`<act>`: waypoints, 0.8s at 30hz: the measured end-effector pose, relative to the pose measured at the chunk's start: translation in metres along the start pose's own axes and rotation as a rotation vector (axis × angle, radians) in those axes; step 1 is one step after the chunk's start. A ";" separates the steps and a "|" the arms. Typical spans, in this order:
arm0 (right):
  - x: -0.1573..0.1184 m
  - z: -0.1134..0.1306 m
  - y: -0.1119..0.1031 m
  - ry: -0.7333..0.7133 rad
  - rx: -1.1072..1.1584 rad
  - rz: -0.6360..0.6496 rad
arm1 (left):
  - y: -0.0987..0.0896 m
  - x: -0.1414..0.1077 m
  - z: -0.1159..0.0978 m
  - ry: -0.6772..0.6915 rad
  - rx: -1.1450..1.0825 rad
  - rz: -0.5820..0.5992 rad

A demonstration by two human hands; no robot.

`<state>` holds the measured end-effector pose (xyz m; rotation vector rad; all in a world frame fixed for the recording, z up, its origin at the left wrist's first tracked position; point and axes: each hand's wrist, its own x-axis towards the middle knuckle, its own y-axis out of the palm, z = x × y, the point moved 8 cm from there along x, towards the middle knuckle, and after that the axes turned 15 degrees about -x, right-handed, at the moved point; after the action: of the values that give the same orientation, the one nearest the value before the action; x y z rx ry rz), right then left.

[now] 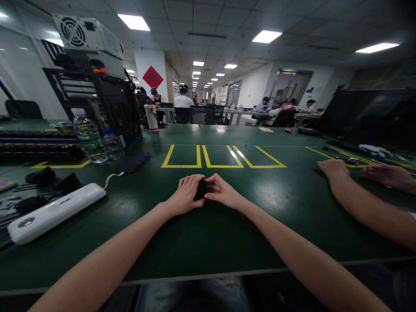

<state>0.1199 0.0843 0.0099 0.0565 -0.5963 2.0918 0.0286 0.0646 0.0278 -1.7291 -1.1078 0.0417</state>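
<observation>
A small black object [200, 190] is held just above or on the green table, in front of the yellow tape outlines. My left hand [187, 193] wraps round it from the left, thumb below and fingers on top. From the right, the fingertips and thumb of my right hand [223, 191] pinch at its right side. Much of the object is hidden by my fingers, so its exact kind cannot be made out.
On the green table [156, 247], a white power strip [61, 212] with black plugs lies left, near a water bottle [89, 136] and black computer frame [113, 108]. Yellow tape [224, 166] marks the middle. Another person's hands and forearms [360, 197] rest at right.
</observation>
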 end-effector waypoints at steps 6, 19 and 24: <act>0.003 -0.002 -0.004 0.009 -0.035 -0.075 | -0.001 0.000 -0.001 0.009 -0.015 -0.010; 0.002 -0.002 -0.003 0.011 -0.046 -0.051 | 0.000 0.000 -0.001 0.014 0.002 -0.008; 0.005 -0.004 -0.006 0.021 -0.054 -0.098 | -0.001 0.001 -0.001 0.017 0.002 -0.013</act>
<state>0.1222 0.0928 0.0099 0.0319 -0.6252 1.9778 0.0290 0.0643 0.0293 -1.7179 -1.1057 0.0198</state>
